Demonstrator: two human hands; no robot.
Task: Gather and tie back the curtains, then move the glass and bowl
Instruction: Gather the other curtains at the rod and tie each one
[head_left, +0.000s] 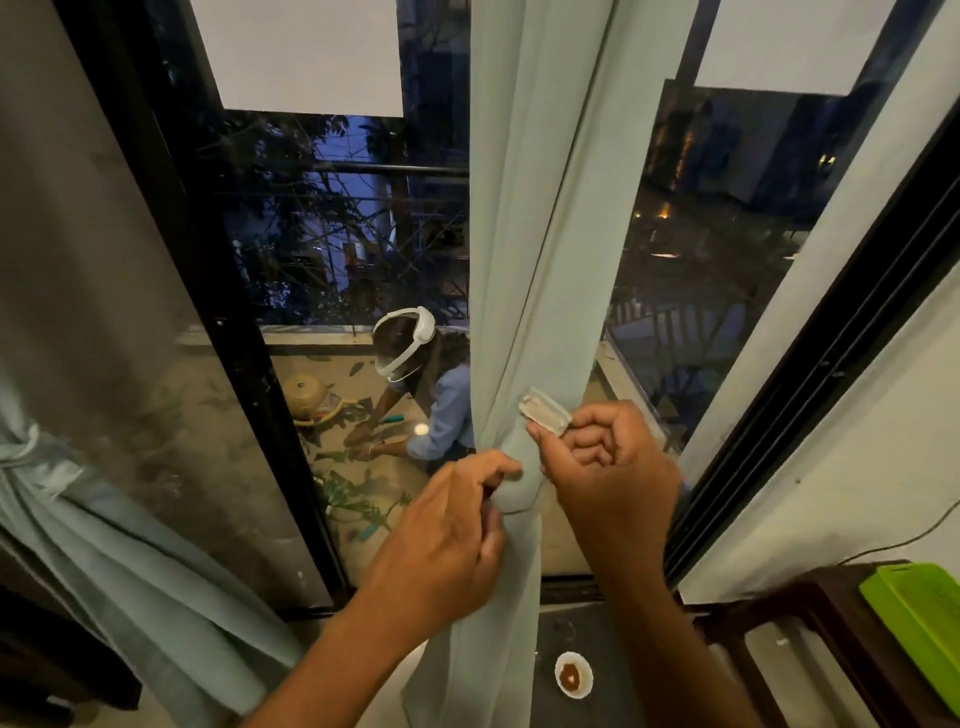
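Far left: pale green fabric curtain (104, 519), already bunched and cinched by a band of the same cloth, hanging in front of the dark-framed sliding glass door (218, 332). Beyond the glass, at centre: crouched person in a blue shirt and white headset (415, 384) among scattered leaves on the balcony floor. Right of centre: second pale green curtain (524, 270), gathered into a narrow column and wrapped at hand height by a matching fabric tie-back band (511, 491). Left hand (441, 540) on the band's left side, fingers pinched together on the cloth. Right hand (608, 467) just beside it, fingers clamped on the band's whitish end tab (543, 413), possibly a fastener patch, hard to tell at this angle. Lower down, on the floor beside the curtain's hem: small white bowl holding something brown (574, 674). Far right: dark wooden surface (810, 613) carrying a bright green plastic tray (919, 623).
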